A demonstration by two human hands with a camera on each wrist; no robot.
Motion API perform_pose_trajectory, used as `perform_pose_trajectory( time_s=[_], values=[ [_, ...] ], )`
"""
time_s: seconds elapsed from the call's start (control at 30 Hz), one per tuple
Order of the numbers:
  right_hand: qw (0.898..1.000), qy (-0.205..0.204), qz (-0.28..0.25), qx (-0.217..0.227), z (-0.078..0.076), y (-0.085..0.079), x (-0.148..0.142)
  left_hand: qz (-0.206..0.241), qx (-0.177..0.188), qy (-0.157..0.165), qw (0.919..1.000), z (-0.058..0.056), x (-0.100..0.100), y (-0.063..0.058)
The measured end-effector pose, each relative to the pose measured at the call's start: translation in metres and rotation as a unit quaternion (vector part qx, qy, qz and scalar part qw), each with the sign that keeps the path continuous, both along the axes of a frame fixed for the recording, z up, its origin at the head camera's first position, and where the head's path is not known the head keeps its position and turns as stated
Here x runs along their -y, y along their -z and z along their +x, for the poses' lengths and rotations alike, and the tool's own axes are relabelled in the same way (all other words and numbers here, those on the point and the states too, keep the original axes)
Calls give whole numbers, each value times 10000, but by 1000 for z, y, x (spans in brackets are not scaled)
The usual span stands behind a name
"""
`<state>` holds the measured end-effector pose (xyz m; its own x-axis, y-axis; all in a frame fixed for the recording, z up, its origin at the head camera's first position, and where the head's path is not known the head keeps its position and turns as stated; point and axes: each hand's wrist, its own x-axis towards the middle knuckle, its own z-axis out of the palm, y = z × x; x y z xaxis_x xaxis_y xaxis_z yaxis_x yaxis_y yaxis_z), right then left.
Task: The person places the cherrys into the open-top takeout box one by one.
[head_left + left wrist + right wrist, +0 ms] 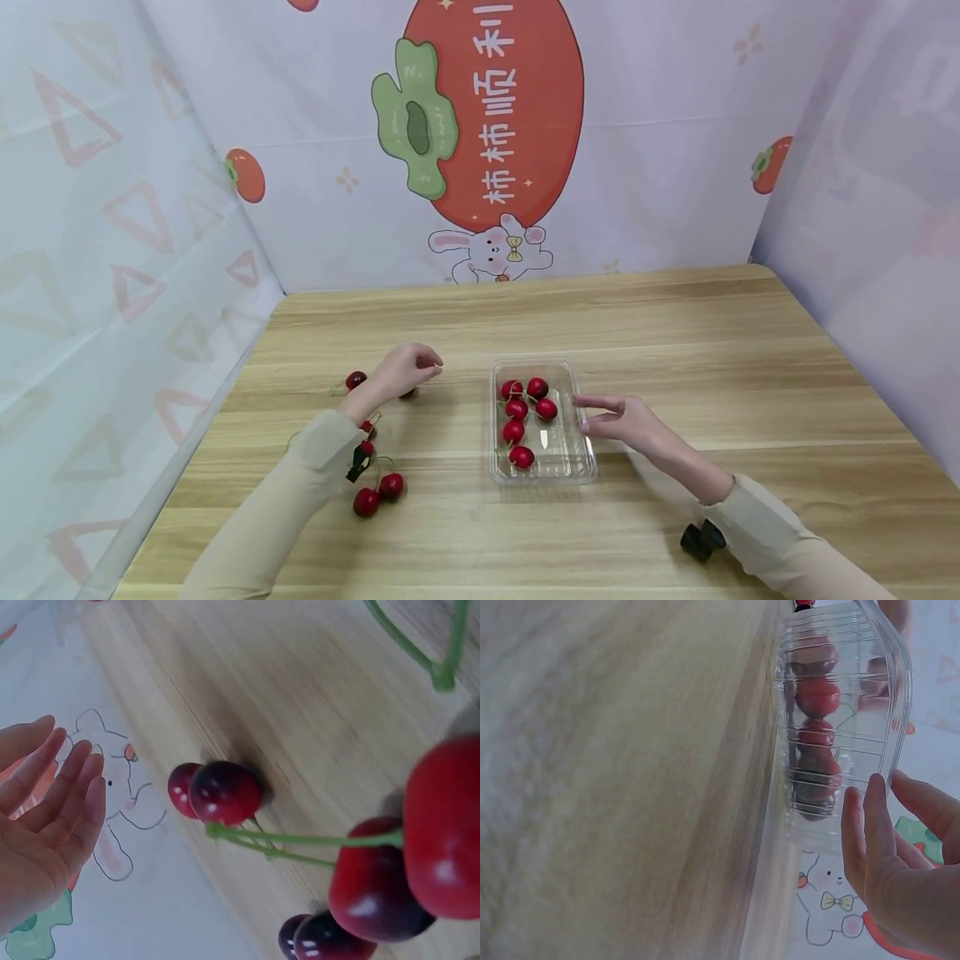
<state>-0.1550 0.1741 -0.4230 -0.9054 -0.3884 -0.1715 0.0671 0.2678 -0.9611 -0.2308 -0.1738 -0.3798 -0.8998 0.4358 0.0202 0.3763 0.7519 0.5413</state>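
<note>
Left hand (405, 368): empty, fingers relaxed. Right hand (630, 422): extended fingers touching the clear tray's (543, 481) right rim. Loose cherries (392, 487) lie toward the worktop's (675, 333) left edge. Apparent step: tray loading; next move calls for a left-hand pinch.

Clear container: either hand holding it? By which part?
Right hand is at the clear container's rim on its own side; pinching or merely touching, can't tell. Left hand holds nothing.
</note>
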Motion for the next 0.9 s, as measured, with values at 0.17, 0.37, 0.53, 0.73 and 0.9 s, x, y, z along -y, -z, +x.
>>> perform_pose_trajectory(
  time_s=[0.17, 0.37, 0.53, 0.73, 0.9],
  values=[
    [10000, 6, 36, 27, 0, 0, 0, 44, 139, -92, 9999, -2, 10, 1],
    [9999, 93, 120, 81, 0, 2, 0, -73, 130, -247, 9996, -3, 19, 1],
    [9998, 103, 143, 80, 0, 2, 0, -116, 60, -244, 9996, -5, 27, 4],
    [9999, 50, 138, 40, -1, 1, 0, -77, 82, -319, 9994, -7, 37, 7],
    [9999, 75, 140, 59, -1, 1, 0, -134, 67, -419, 9990, -8, 42, 8]
  ],
)
